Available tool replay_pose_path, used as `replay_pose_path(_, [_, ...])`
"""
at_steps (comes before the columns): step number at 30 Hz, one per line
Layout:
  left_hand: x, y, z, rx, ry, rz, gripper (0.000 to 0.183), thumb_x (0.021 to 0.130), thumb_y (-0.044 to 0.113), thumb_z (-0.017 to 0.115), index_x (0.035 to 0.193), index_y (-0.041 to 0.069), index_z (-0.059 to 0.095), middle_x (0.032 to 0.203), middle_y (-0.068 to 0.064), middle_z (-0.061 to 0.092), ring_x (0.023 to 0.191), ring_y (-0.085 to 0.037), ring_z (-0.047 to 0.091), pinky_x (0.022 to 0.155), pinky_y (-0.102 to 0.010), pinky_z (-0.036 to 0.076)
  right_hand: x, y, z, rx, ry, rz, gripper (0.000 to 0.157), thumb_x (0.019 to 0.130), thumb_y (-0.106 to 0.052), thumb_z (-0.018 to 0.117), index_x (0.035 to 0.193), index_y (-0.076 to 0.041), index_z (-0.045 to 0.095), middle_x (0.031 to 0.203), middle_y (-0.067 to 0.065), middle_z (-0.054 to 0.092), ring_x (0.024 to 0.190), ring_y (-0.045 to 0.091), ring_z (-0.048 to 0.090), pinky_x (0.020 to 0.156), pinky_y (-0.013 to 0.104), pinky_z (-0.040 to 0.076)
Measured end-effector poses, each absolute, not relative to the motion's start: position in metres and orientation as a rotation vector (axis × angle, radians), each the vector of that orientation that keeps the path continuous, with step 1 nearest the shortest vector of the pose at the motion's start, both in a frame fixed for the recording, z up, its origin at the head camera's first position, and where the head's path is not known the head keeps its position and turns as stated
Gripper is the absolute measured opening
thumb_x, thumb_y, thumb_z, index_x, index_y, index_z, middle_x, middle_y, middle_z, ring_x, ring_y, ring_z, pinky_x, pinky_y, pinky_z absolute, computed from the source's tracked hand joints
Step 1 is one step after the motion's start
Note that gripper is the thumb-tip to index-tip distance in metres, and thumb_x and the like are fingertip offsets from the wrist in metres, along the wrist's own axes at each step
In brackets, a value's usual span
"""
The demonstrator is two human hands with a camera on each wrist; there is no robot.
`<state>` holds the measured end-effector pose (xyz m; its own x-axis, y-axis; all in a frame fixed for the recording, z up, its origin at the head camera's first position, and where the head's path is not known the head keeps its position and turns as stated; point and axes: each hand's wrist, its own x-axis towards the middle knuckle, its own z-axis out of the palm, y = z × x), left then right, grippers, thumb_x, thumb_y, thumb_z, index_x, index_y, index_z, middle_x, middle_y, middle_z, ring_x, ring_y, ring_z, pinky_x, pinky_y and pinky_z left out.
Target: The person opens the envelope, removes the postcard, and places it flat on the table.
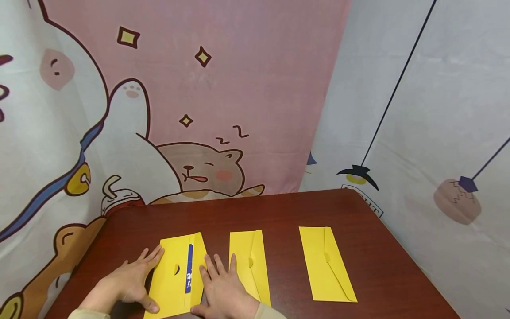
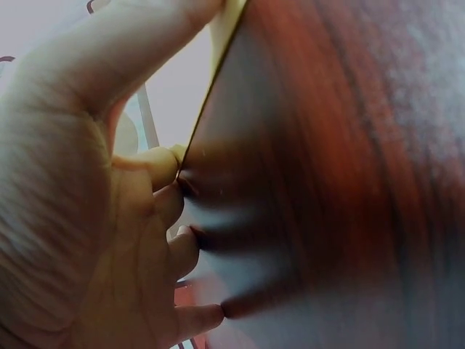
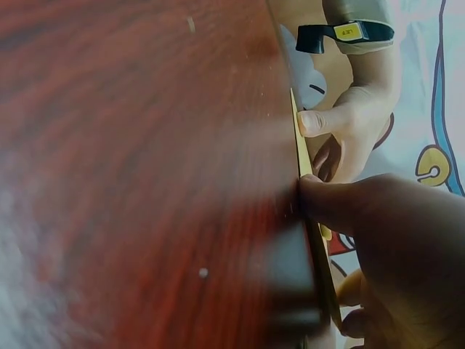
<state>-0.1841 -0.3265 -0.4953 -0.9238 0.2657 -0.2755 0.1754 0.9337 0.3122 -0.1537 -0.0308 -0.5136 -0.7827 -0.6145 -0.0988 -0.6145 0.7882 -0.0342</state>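
Note:
A yellow envelope (image 1: pixel 169 254) lies at the left of the table with its flap folded out to the right. Through its opening shows a blue strip with white lettering (image 1: pixel 189 259), the visible part of something inside. My left hand (image 1: pixel 133 278) rests along the envelope's left edge, fingers spread and thumb on the near left part. At the opposite edge, by the flap, my right hand (image 1: pixel 226 290) lies with extended fingers. The right wrist view shows the right thumb (image 3: pixel 330 200) at the envelope's thin edge. Part of a second yellow envelope (image 1: pixel 256 254) is hidden behind the right hand.
A third yellow envelope (image 1: pixel 318 266), its flap folded down, lies farther right. All three are on a dark reddish-brown table (image 1: pixel 279 208). Behind the table hangs a pink and white cloth (image 1: pixel 263 88) printed with cartoon animals.

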Motion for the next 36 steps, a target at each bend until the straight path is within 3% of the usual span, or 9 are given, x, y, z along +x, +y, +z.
replay_pose_path(12, [-0.185, -0.325, -0.493, 0.317, 2.777, 0.404, 0.153, 0.04, 0.07, 0.096, 0.165, 0.007, 0.034, 0.171, -0.021, 0.027, 0.151, -0.058, 0.022, 0.103, -0.089, 0.017, -0.156, -0.031, -0.512, -0.991, 2.841, 0.027, 0.099, 0.091, -0.09, 0.038, 0.163, -0.022, 0.044, 0.172, 0.002, 0.029, 0.157, 0.028, 0.028, 0.116, 0.074, 0.026])
replay_pose_path(20, [-0.189, -0.306, -0.488, 0.258, 2.871, 0.267, 0.13, 0.07, 0.086, 0.073, 0.155, -0.008, 0.045, 0.158, -0.03, 0.044, 0.145, -0.057, 0.037, 0.108, -0.084, 0.021, -0.156, -0.031, -0.513, -0.963, 2.817, 0.016, 0.099, 0.091, -0.09, 0.036, 0.163, -0.022, 0.043, 0.172, 0.001, 0.027, 0.158, 0.027, 0.026, 0.117, 0.074, 0.022])
replay_pose_path(24, [-0.192, -0.29, -0.487, 0.228, 2.926, 0.245, 0.126, 0.077, 0.087, 0.066, 0.147, -0.016, 0.049, 0.151, -0.037, 0.049, 0.141, -0.057, 0.043, 0.11, -0.08, 0.025, -0.156, -0.031, -0.514, -0.94, 2.806, 0.034, 0.099, 0.091, -0.091, 0.034, 0.164, -0.024, 0.041, 0.173, 0.0, 0.025, 0.158, 0.027, 0.024, 0.117, 0.074, 0.021])
replay_pose_path(30, [-0.197, -0.269, -0.488, 0.105, 2.952, 0.285, 0.129, 0.071, 0.083, 0.074, 0.14, -0.023, 0.049, 0.14, -0.042, 0.054, 0.128, -0.059, 0.055, 0.104, -0.073, 0.042, -0.156, -0.031, -0.513, -0.936, 2.787, 0.049, 0.099, 0.092, -0.091, 0.03, 0.166, -0.026, 0.038, 0.174, -0.001, 0.022, 0.159, 0.026, 0.022, 0.118, 0.074, 0.02])
replay_pose_path(36, [-0.201, -0.255, -0.487, -0.03, 2.945, 0.329, 0.129, 0.066, 0.08, 0.08, 0.134, -0.024, 0.049, 0.126, -0.038, 0.061, 0.098, -0.043, 0.066, 0.085, -0.063, 0.055, -0.157, -0.031, -0.513, -0.934, 2.777, 0.049, 0.099, 0.092, -0.091, 0.03, 0.166, -0.026, 0.037, 0.174, -0.001, 0.022, 0.159, 0.026, 0.021, 0.118, 0.074, 0.019])
